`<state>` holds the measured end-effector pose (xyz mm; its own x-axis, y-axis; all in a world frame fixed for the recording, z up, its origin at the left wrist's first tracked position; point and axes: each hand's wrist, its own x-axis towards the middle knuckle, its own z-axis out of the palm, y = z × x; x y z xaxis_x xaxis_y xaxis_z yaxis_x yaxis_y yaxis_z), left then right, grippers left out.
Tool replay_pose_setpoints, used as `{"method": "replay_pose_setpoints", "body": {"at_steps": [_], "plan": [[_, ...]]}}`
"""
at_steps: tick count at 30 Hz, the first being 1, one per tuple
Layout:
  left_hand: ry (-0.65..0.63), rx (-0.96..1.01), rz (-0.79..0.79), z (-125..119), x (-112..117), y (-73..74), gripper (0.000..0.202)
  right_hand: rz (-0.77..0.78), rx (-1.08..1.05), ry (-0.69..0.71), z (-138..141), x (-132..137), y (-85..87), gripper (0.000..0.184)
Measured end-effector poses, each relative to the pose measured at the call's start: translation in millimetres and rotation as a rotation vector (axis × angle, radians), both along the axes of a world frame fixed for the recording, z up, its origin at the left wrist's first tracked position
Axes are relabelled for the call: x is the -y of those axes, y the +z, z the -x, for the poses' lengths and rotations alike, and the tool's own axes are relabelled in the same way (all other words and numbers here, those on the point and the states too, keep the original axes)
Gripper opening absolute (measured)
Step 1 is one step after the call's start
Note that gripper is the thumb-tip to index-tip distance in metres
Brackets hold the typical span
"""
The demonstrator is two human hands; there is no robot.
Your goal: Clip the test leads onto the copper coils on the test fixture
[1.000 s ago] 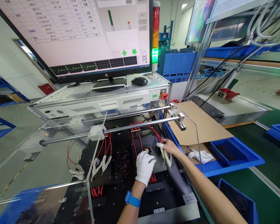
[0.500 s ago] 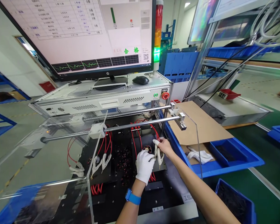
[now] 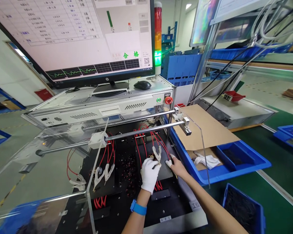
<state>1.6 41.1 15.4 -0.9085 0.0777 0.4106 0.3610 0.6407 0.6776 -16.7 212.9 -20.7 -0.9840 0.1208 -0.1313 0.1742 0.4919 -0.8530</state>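
L hand [image 3: 149, 174], in a white glove, sits on the small round part [image 3: 152, 156] near the mid-back of the black fixture plate [image 3: 166, 198]; fingers curled down over it, holding it in place. A white clip [image 3: 157, 152] on a red lead [image 3: 153, 138] stands upright at the part, right above the glove's fingertips, looks clamped onto the part's wire, tho can't tell for sure. R hand [image 3: 175, 165], bare w/ white finger cots, rests just right of the glove; fingers bent, can't tell if they pinch a clip or lead.

Progress, judging by this: monitor [image 3: 75, 35] shows green pass text and the tower light [image 3: 157, 58] is green, so test looks done. At least one clip looks on, so unclipping and lifting the part out remain. Spare clips [image 3: 104, 172] lie idle at the plate's left side behind the clear guard [image 3: 97, 182].
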Motion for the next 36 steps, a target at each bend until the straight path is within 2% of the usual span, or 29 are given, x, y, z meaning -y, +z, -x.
{"method": "replay_pose_setpoints", "body": {"at_steps": [2,5,7,11,16,18,20,22,25,26,28,30,32,34,36], "plan": [[-0.003,-0.007,0.002,0.1,-0.3,0.5,0.007,0.153,0.036,-0.057,8.4,1.6,14.2,0.039],[-0.002,-0.02,0.002,-0.2,-0.2,0.6,0.008,0.583,0.127,-0.181,23.1,9.1,33.4,0.035],[-0.008,-0.027,0.0,-0.1,0.4,-0.2,0.008,0.766,0.162,-0.237,27.9,16.3,38.4,0.037],[-0.014,-0.052,-0.005,2.1,0.8,-2.8,0.008,0.847,0.146,-0.296,25.8,30.7,35.7,0.043],[-0.018,-0.073,0.052,-0.8,-1.5,3.9,0.007,0.825,0.115,-0.3,23.9,35.3,34.4,0.05],[-0.023,-0.088,0.148,-10.6,2.9,9.1,0.014,0.764,0.085,-0.31,25.2,29.4,32.5,0.049],[0.021,-0.105,0.232,-24.2,12.6,10.5,0.029,0.643,0.018,-0.327,25.2,20.9,29.2,0.047],[0.14,-0.076,0.245,-36.8,24.9,5.8,0.041,0.451,-0.088,-0.321,21.7,13.8,27.5,0.048],[0.331,0.11,0.239,-44.2,36.6,-7.0,0.046,0.089,-0.339,-0.232,9.1,14.2,36.0,0.053],[0.355,0.189,0.256,-43.4,37.5,-10.2,0.051,-0.022,-0.422,-0.142,4.2,17.8,42.4,0.05],[0.365,0.325,0.286,-39.2,36.9,-12.4,0.062,-0.207,-0.525,0.16,-3.8,28.9,58.4,0.037],[0.36,0.425,0.278,-34.8,37.6,-9.3,0.061,-0.367,-0.541,0.521,-6.8,42.0,73.9,0.032],[0.378,0.485,0.227,-31.7,43.1,-4.4,0.054,-0.515,-0.551,0.776,-4.8,53.6,83.8,0.032],[0.387,0.473,0.102,-28.4,51.8,-1.7,0.05,-0.613,-0.583,0.888,-0.2,61.6,86.6,0.026],[0.353,0.4,-0.133,-22.4,59.4,-2.9,0.049,-0.657,-0.617,0.919,3.9,65.8,84.3,0.021]]}}
